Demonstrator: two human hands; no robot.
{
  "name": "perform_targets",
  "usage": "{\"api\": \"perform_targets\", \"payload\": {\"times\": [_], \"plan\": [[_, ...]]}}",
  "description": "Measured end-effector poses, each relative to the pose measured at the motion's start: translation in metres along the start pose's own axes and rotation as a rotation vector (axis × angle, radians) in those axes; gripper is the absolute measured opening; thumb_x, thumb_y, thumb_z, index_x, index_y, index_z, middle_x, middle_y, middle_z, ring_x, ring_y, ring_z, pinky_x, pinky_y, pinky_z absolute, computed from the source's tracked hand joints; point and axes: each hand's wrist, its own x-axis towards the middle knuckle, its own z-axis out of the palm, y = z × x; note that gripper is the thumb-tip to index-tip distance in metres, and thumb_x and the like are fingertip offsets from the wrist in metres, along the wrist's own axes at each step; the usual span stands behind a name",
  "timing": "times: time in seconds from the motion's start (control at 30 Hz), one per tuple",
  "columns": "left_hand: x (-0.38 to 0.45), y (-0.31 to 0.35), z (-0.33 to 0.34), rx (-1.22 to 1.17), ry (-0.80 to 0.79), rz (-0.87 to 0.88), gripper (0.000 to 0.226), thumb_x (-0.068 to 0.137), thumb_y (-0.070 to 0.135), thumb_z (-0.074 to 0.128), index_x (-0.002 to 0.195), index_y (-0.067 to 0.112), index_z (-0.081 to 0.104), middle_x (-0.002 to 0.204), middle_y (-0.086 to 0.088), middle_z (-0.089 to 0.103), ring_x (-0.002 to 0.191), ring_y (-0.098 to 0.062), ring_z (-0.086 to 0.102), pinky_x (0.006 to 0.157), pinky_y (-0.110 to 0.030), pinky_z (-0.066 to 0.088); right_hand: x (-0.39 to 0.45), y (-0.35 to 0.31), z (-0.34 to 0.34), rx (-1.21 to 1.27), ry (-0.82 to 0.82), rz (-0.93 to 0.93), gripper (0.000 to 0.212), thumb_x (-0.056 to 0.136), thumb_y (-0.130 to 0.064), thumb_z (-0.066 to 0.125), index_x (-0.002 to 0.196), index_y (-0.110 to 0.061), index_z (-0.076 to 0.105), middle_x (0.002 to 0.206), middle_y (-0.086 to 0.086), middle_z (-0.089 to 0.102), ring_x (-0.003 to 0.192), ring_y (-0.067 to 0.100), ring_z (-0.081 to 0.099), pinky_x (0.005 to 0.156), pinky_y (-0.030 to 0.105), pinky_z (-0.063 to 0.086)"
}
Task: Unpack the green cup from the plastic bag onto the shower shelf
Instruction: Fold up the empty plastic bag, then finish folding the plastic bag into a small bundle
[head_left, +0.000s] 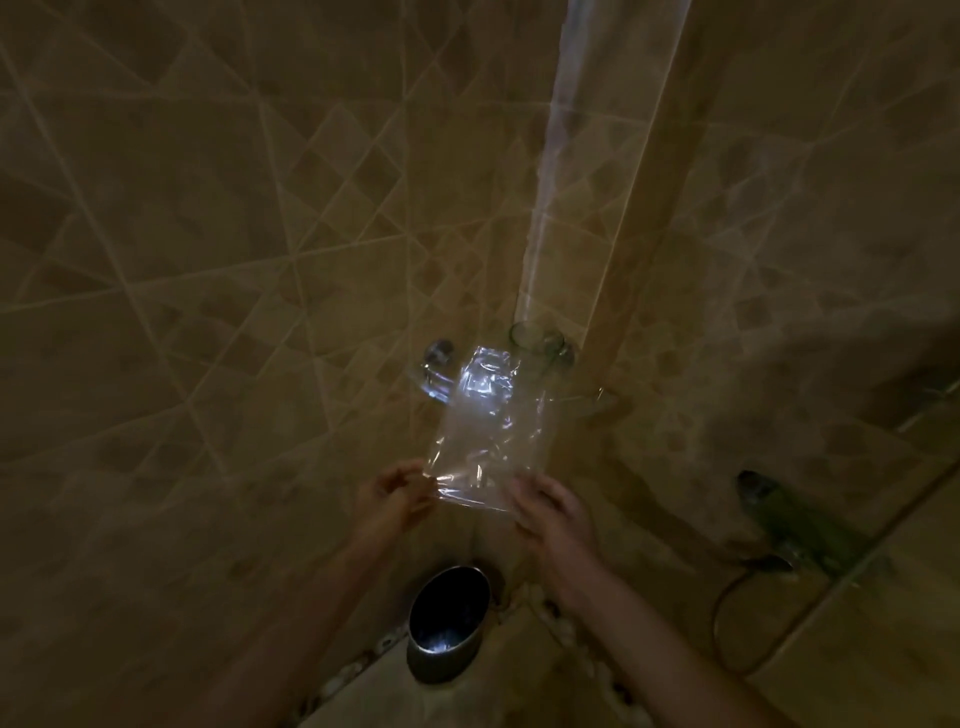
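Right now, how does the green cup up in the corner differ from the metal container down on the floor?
The green cup is see-through, with only its rim and outline showing; the metal container is opaque and shiny, glinting inside. The green cup sits high in the tiled corner, just beyond the plastic bag; the metal container stands low, between the forearms. The green cup looks smaller in frame. Both are round, open-topped and held by neither hand.

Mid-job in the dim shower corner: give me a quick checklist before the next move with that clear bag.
1. Clear plastic bag held by left hand and right hand: ok.
2. Bag emptied: appears so, ok.
3. Translucent green cup on the corner glass shelf: looks ok.
4. Cup stable and upright: cannot tell, too dim.
5. Round metal bin open below: ok.
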Motion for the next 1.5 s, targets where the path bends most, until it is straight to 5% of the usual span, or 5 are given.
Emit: {"api": "perform_targets", "payload": {"times": [0.23,0.6,0.87,1.23,1.5], "plan": [[-0.009,-0.077,-0.042,-0.015,-0.056,-0.283,0.009,0.094,0.007,0.063,0.1,0.008,0.07,0.083,0.0,0.076,0.079,-0.013,0.072,0.069,-0.026,0.06,0.001,0.065,-0.016,-0.113,0.13,0.169,0.023,0.093,-0.014,0.07,0.116,-0.014,0.071,0.112,0.008,0.075,0.102,0.021,0.07,0.07,0.024,0.058],[0.005,-0.23,-0.088,0.017,0.065,-0.649,0.012,0.088,0.002,0.069,0.098,0.006,0.073,0.085,-0.01,0.073,0.068,-0.013,0.072,0.065,-0.023,0.057,0.037,0.219,-0.067,-0.192,0.248,0.471,0.029,0.089,-0.005,0.066,0.071,-0.025,0.078,0.072,-0.004,0.076,0.065,0.007,0.07,0.064,0.027,0.056],[0.042,-0.382,-0.099,-0.143,0.291,-0.795,0.024,0.085,-0.007,0.069,0.107,0.002,0.07,0.089,-0.014,0.075,0.078,-0.023,0.071,0.072,-0.027,0.062,0.112,0.345,-0.124,-0.164,0.268,0.601,0.013,0.091,-0.004,0.069,0.095,-0.017,0.071,0.089,0.005,0.071,0.08,0.014,0.065,0.084,0.033,0.055],[0.107,-0.569,-0.121,-0.39,0.441,-0.792,0.017,0.088,-0.013,0.061,0.083,0.0,0.071,0.068,-0.012,0.076,0.064,-0.016,0.075,0.068,-0.025,0.062,0.243,0.497,-0.177,-0.419,0.214,0.647,0.027,0.085,-0.001,0.07,0.06,-0.014,0.071,0.059,0.001,0.062,0.048,0.009,0.059,0.049,0.023,0.048],[0.142,-0.645,-0.128,-0.462,0.406,-0.808,0.012,0.093,-0.01,0.057,0.092,-0.002,0.065,0.079,-0.009,0.067,0.069,-0.008,0.068,0.06,-0.013,0.058,0.295,0.561,-0.201,-0.538,0.207,0.721,0.019,0.089,-0.006,0.066,0.07,-0.007,0.066,0.063,0.007,0.055,0.05,0.013,0.05,0.048,0.025,0.041]]}}
